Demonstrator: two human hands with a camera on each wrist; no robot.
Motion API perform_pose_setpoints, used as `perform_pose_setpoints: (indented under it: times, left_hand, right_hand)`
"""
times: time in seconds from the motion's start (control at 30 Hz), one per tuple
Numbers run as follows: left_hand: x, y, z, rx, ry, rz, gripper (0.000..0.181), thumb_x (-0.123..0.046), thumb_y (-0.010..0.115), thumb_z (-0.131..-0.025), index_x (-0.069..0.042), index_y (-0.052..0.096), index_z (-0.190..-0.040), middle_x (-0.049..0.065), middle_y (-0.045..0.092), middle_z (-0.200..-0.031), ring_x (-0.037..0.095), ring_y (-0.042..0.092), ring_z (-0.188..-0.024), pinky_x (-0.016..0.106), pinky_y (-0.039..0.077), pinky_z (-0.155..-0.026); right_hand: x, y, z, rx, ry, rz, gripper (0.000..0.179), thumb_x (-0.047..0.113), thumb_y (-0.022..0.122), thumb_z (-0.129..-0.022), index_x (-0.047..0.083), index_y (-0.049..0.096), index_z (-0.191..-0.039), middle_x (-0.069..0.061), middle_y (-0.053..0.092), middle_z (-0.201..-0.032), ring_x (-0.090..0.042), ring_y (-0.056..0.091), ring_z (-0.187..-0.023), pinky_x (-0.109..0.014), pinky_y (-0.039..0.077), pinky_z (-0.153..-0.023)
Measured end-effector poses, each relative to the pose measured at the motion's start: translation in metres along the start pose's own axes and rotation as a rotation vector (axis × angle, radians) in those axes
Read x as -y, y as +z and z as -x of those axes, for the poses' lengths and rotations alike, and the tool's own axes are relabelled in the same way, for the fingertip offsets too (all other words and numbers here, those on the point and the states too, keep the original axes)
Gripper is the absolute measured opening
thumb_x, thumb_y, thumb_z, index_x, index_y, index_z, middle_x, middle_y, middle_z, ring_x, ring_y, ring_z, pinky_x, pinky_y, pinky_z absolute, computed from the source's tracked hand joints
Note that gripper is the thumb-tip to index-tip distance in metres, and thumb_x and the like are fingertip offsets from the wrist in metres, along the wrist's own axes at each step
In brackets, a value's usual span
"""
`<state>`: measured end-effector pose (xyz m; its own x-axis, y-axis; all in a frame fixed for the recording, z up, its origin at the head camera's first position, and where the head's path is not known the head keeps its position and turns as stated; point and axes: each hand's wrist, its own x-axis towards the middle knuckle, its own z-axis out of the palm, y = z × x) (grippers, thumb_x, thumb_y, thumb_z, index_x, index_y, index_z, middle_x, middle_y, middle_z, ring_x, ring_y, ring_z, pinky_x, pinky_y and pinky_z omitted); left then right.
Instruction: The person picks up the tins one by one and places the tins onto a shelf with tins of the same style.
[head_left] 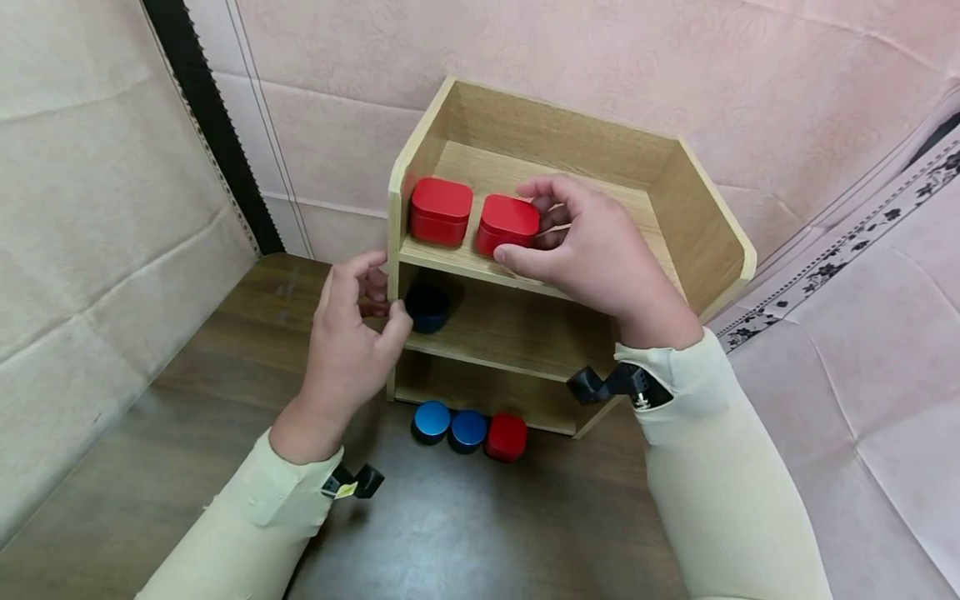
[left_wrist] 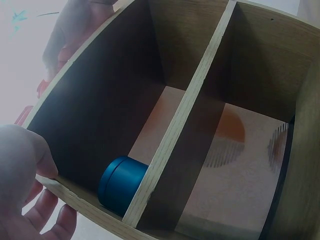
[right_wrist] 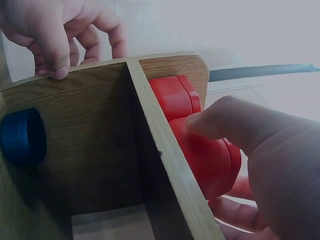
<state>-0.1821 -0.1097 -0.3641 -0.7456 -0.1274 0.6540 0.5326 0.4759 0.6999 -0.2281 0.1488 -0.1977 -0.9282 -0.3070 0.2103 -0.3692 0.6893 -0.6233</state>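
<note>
On the top level of a small wooden shelf (head_left: 517, 275) stand two red rounded-square tins side by side. My right hand (head_left: 588, 242) holds the right-hand tin (head_left: 508, 218), thumb at its front and fingers round its right side. Just left of it sits the other red tin (head_left: 441, 208), near the side panel. My left hand (head_left: 352, 342) grips the shelf's left side panel at its front edge, thumb inside and fingers outside, as the left wrist view shows. Close to that thumb, a round blue tin (left_wrist: 122, 185) rests on the middle level.
Before the shelf's base, two round tins with blue lids (head_left: 450, 425) and a red rounded-square tin (head_left: 506, 437) stand in a row on the dark wooden table (head_left: 480, 533). Pale cloth walls (head_left: 330, 92) enclose the back and sides.
</note>
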Motion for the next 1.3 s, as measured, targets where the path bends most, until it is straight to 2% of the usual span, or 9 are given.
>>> perform_pose_setpoints:
  times: [0.27,0.47,0.63,0.8,0.97,1.1,1.3]
  left_hand:
    - [0.001,0.000,0.000,-0.004,0.009,0.002,0.057,0.001,0.070,-0.100,-0.007,0.052,-0.153,0.018,0.061,-0.126,0.021,0.063,-0.106,0.030,0.061,-0.088]
    - [0.002,0.001,0.000,-0.007,0.012,-0.002,0.056,0.001,0.071,-0.100,-0.007,0.052,-0.152,0.018,0.061,-0.126,0.021,0.063,-0.106,0.028,0.060,-0.088]
    - [0.001,0.001,0.000,-0.002,0.009,-0.009,0.056,0.001,0.071,-0.100,-0.006,0.051,-0.152,0.018,0.061,-0.126,0.021,0.063,-0.106,0.033,0.062,-0.089]
    - [0.002,0.001,0.000,-0.003,0.006,-0.009,0.056,0.002,0.070,-0.100,-0.006,0.051,-0.152,0.018,0.061,-0.126,0.021,0.063,-0.106,0.035,0.062,-0.088]
    - [0.001,0.001,0.000,-0.005,0.000,-0.011,0.057,0.003,0.070,-0.100,-0.007,0.051,-0.153,0.018,0.062,-0.126,0.021,0.063,-0.106,0.036,0.063,-0.089]
    - [0.001,0.001,0.000,-0.003,-0.005,-0.006,0.057,0.004,0.069,-0.100,-0.006,0.051,-0.153,0.018,0.061,-0.126,0.022,0.062,-0.106,0.039,0.063,-0.089]
    - [0.001,0.001,0.000,-0.002,-0.005,-0.013,0.057,0.003,0.069,-0.100,-0.007,0.052,-0.152,0.017,0.062,-0.126,0.021,0.063,-0.106,0.030,0.061,-0.089]
  right_hand:
    - [0.000,-0.003,0.009,-0.070,-0.037,-0.050,0.072,0.032,0.095,-0.089,0.020,0.064,-0.153,-0.003,0.065,-0.139,-0.019,0.070,-0.119,-0.041,0.062,-0.108]
    - [-0.002,-0.007,0.023,-0.137,-0.076,-0.055,0.072,0.032,0.096,-0.088,0.022,0.066,-0.152,-0.005,0.064,-0.141,-0.018,0.067,-0.122,-0.040,0.062,-0.109]
    - [-0.005,-0.010,0.044,-0.218,-0.121,-0.073,0.068,0.026,0.098,-0.086,0.021,0.069,-0.148,0.001,0.065,-0.138,-0.016,0.066,-0.123,-0.028,0.063,-0.105]
    - [-0.006,-0.010,0.065,-0.273,-0.173,-0.148,0.066,0.014,0.099,-0.083,0.016,0.072,-0.144,0.004,0.065,-0.137,-0.021,0.066,-0.122,-0.021,0.062,-0.101]
    - [-0.008,-0.008,0.084,-0.298,-0.213,-0.199,0.065,0.004,0.098,-0.081,0.013,0.073,-0.140,0.000,0.065,-0.130,-0.028,0.067,-0.120,-0.023,0.063,-0.101]
    - [-0.013,-0.002,0.097,-0.298,-0.248,-0.201,0.068,-0.001,0.098,-0.078,0.011,0.073,-0.141,-0.008,0.067,-0.132,-0.028,0.068,-0.119,-0.024,0.064,-0.100]
    - [-0.026,0.012,0.114,-0.278,-0.302,-0.178,0.072,-0.005,0.099,-0.074,0.004,0.072,-0.140,-0.009,0.070,-0.132,-0.021,0.070,-0.116,-0.022,0.063,-0.099]
